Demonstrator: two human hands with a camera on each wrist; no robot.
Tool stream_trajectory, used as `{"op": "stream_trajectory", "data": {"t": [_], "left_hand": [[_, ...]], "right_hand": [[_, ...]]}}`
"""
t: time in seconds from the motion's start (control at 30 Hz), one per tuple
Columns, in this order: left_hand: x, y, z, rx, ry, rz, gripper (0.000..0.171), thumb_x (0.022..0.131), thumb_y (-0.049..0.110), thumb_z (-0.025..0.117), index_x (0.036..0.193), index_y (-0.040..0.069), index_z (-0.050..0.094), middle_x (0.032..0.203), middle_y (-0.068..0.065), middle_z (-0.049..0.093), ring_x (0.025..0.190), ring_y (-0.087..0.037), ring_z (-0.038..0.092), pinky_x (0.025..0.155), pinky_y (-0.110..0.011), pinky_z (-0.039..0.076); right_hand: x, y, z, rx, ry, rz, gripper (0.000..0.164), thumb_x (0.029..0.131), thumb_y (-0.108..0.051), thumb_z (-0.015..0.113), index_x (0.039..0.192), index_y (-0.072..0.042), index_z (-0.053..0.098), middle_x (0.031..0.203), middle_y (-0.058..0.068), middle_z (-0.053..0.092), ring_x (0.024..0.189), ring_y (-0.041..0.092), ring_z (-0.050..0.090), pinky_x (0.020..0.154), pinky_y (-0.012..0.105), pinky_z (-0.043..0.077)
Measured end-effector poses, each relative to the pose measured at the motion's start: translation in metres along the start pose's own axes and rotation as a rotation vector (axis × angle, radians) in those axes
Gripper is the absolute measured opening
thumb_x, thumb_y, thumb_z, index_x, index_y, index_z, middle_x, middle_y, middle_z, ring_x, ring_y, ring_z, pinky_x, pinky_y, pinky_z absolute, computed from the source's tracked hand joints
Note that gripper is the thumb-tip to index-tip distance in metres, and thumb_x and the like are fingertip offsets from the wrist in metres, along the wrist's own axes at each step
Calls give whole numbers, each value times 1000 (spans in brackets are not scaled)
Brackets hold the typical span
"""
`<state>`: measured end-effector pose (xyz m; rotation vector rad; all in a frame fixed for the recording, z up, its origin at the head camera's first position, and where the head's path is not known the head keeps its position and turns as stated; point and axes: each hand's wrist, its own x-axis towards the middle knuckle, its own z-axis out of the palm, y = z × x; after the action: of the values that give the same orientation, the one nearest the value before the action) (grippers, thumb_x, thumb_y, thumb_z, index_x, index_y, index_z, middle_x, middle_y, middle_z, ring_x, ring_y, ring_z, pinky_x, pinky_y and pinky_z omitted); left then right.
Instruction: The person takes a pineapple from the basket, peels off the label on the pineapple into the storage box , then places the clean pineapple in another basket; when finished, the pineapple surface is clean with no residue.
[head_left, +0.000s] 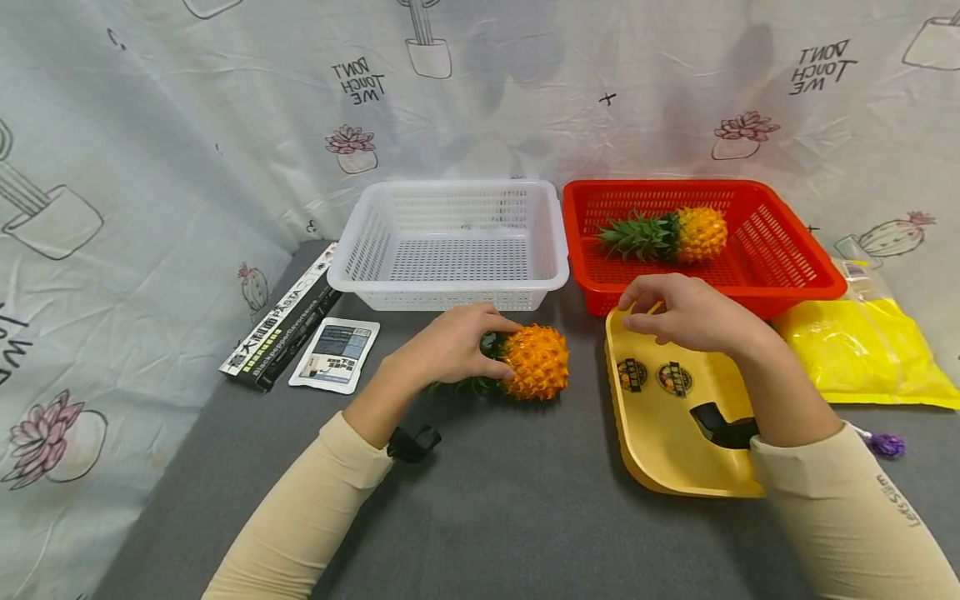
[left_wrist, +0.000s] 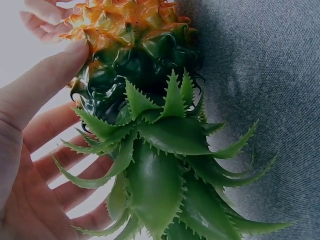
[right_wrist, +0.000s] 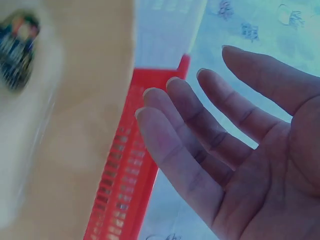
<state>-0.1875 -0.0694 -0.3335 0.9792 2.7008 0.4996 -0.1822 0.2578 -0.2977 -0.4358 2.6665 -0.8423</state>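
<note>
An orange toy-like pineapple [head_left: 536, 362] with a green crown lies on the grey tabletop, and my left hand [head_left: 467, 342] grips it around its dark green base. Up close in the left wrist view, the thumb [left_wrist: 55, 72] presses the pineapple's side [left_wrist: 135, 45], with the other fingers partly behind its spiky leaves [left_wrist: 155, 175]. My right hand [head_left: 686, 312] hovers over the far end of a yellow tray [head_left: 660, 442], near the red basket. Its fingers [right_wrist: 175, 155] are loosely bent and hold nothing in the right wrist view.
A white basket [head_left: 450, 292] stands at the back beside a red basket [head_left: 780, 242], which holds another pineapple [head_left: 701, 233]. To the left lie a long pasta box [head_left: 281, 321] and a white pouch [head_left: 335, 356]. A yellow bag [head_left: 870, 350] sits at the right.
</note>
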Motion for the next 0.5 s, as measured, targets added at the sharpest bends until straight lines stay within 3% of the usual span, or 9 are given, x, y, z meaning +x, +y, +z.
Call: {"op": "stream_trajectory", "data": {"t": [0.27, 0.5], "left_hand": [[-1, -1, 0, -1, 9, 3, 61, 88, 41, 82, 142, 18, 65, 130, -5, 65, 112, -25, 63, 95, -44, 51], [1, -2, 0, -8, 19, 12, 61, 87, 41, 82, 141, 18, 66, 127, -4, 66, 109, -23, 62, 94, -42, 51]], "right_hand": [[10, -25, 14, 59, -23, -50, 29, 98, -28, 72, 122, -12, 67, 118, 12, 71, 90, 24, 72, 81, 39, 61], [26, -44, 31, 57, -88, -71, 40, 96, -26, 73, 131, -9, 64, 123, 15, 70, 93, 25, 68, 81, 39, 59]]}}
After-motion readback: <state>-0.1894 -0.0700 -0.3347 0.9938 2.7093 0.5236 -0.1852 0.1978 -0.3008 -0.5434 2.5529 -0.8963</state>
